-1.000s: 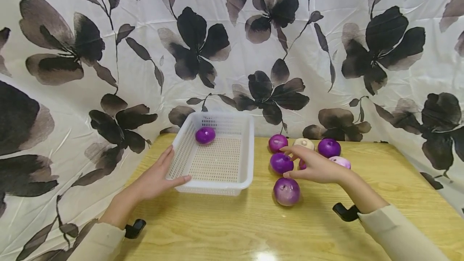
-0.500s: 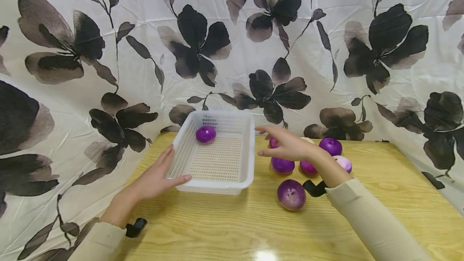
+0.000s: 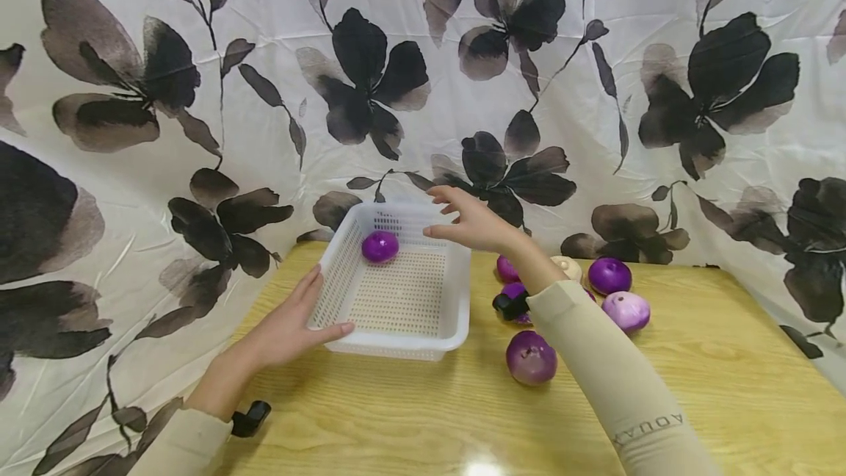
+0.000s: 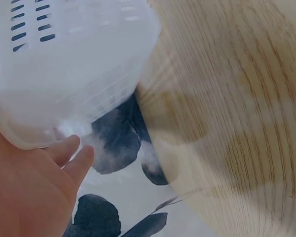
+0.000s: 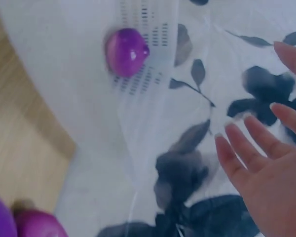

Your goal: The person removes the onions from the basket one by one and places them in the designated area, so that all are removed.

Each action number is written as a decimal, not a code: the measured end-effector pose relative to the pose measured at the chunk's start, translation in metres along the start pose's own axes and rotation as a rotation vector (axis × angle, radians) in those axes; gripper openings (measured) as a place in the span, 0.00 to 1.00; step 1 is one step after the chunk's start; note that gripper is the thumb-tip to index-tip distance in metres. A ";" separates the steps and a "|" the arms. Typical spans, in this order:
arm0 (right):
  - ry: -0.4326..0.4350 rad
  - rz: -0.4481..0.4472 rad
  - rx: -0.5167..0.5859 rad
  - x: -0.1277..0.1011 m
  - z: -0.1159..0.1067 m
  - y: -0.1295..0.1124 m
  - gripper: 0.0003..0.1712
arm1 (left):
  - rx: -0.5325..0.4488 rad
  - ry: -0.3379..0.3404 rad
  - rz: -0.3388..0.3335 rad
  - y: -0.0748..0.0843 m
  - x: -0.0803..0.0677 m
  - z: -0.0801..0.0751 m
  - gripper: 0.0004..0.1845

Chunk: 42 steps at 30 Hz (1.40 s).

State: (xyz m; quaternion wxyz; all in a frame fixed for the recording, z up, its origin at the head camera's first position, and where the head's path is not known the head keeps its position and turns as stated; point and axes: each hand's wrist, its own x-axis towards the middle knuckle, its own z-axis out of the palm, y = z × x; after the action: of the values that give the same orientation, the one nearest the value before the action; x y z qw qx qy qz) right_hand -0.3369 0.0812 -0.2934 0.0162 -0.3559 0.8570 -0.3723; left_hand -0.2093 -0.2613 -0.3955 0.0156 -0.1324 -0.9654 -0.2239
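Note:
A white perforated plastic basket [image 3: 390,342] stands on the table, with one glossy purple onion [image 3: 380,247] in its back left corner. My left hand [image 3: 291,325] holds the basket at its front left corner, thumb on the rim and fingers along the outer side wall. Over the basket's back right corner hovers my right hand [image 3: 472,225], fingers spread and nothing in them. The right wrist view shows this same hand [image 5: 271,168] with its palm bare. Right of the basket lie several more onions, partly hidden behind my right forearm.
Nearest me is a purple onion [image 3: 532,358]. Farther back are a cream onion [image 3: 567,268], a dark purple onion [image 3: 609,275] and a pale violet onion [image 3: 626,312]. A flowered cloth [image 3: 410,123] hangs behind the wooden table [image 3: 396,410].
My right hand has moved from above the onions leftward and up to the basket's back right corner, empty throughout. The nearest onion has turned and shifted slightly right. The left hand keeps its place.

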 end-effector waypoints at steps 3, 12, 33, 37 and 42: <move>0.022 0.027 0.003 0.018 0.006 0.002 0.44 | -0.003 0.002 0.010 0.001 0.002 0.001 0.66; 0.043 0.164 0.057 0.060 0.042 0.006 0.49 | -0.022 0.002 0.017 0.004 0.003 0.007 0.66; -0.066 0.230 -0.009 0.094 0.119 0.038 0.40 | -0.022 0.020 -0.005 0.000 -0.004 0.007 0.65; -0.113 0.241 -0.022 0.097 0.126 0.038 0.39 | -0.026 0.021 -0.008 0.000 -0.003 0.005 0.66; -0.174 0.214 0.002 0.100 0.130 0.039 0.41 | -0.029 0.017 -0.011 -0.001 -0.002 0.003 0.66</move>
State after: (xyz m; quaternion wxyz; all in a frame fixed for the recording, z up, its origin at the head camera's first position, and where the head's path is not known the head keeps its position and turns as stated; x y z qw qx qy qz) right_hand -0.3967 -0.0438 -0.3891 0.1302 -0.2936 0.8851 -0.3369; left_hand -0.2080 -0.2615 -0.3987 0.0205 -0.1256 -0.9627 -0.2389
